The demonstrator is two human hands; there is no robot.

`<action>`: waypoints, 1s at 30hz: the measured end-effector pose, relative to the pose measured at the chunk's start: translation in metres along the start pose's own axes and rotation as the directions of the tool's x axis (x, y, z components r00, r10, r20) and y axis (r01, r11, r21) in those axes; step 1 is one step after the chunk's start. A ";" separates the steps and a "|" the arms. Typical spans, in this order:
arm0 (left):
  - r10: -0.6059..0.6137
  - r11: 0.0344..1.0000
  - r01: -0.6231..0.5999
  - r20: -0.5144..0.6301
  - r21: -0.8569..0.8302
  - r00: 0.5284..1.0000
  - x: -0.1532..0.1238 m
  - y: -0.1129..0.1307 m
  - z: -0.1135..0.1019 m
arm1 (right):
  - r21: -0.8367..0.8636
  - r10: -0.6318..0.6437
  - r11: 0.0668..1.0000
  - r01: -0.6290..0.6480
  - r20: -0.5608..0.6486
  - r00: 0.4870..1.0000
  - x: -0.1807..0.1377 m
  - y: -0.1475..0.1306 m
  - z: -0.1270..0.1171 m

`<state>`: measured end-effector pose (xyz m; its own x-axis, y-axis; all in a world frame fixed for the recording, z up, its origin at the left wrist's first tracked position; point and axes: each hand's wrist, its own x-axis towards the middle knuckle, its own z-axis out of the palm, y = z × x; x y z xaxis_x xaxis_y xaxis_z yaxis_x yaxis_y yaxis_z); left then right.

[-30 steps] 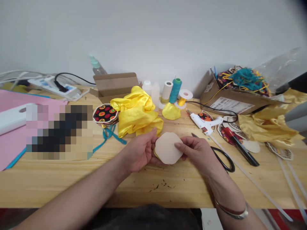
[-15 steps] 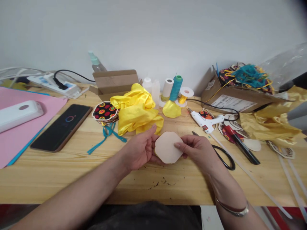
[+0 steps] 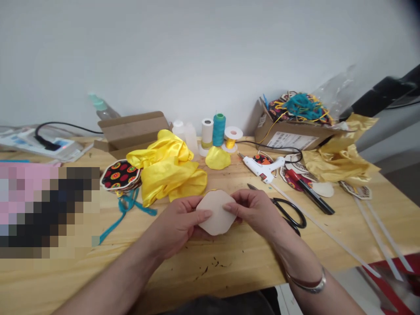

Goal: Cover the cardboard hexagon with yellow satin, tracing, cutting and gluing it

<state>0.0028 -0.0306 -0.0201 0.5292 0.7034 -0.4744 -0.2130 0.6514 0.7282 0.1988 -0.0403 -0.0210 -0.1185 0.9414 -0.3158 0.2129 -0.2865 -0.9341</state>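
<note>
Between my hands is a cream, wavy-edged card piece (image 3: 215, 223), its plain face up, with a sliver of yellow at its far edge. My left hand (image 3: 179, 223) pinches its left side, thumb flat on the face and fingers underneath. On the right side, my right hand (image 3: 259, 214) grips it with the thumb on top; most of its fingers are hidden. Black-handled scissors (image 3: 302, 217) lie just right of that hand, partly covered by it. Beyond the card sit a crumpled yellow satin cloth (image 3: 167, 170) and a small yellow fabric piece (image 3: 218, 158).
A white glue gun (image 3: 262, 168), glue stick (image 3: 315, 227) and black marker (image 3: 315, 197) lie to the right. Thread spools (image 3: 219, 130) stand behind. Patterned pieces (image 3: 120, 175) with teal tassels are stacked left. Cardboard boxes (image 3: 134, 131) line the wall.
The view has turned right, so the table things sit further left. My left thumb, raised off the card before, now presses on its face. My right hand keeps its grip.
</note>
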 end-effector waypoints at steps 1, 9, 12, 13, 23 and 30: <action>0.008 1.000 -0.008 0.011 -0.001 1.000 0.000 0.000 0.000 | 0.005 -0.009 1.000 0.009 0.001 1.000 0.000 0.000 -0.001; 0.073 0.996 -0.075 0.040 0.041 0.997 0.000 -0.003 -0.003 | 0.120 -0.070 0.991 0.053 0.140 0.988 0.000 0.002 -0.005; 0.087 0.992 -0.092 0.053 0.087 0.995 0.001 -0.005 -0.003 | 0.182 -0.058 0.983 0.019 0.207 0.977 -0.002 0.000 -0.005; 0.092 0.990 -0.097 0.057 0.102 0.994 0.001 -0.005 -0.002 | 0.186 -0.050 0.983 0.009 0.217 0.975 -0.003 0.000 -0.005; 0.149 0.957 -0.166 0.089 0.240 0.985 -0.001 -0.005 -0.003 | 0.188 -0.092 0.980 0.063 0.151 0.984 -0.004 -0.004 -0.004; 0.175 0.944 -0.197 0.105 0.265 0.979 0.000 -0.006 -0.003 | 0.191 -0.225 0.958 0.215 0.030 0.974 -0.006 -0.002 0.000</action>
<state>0.0011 -0.0339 -0.0258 0.5670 0.7727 -0.2855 -0.0877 0.4013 0.9117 0.1993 -0.0451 -0.0176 -0.1922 0.9760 -0.1026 -0.0066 -0.1058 -0.9944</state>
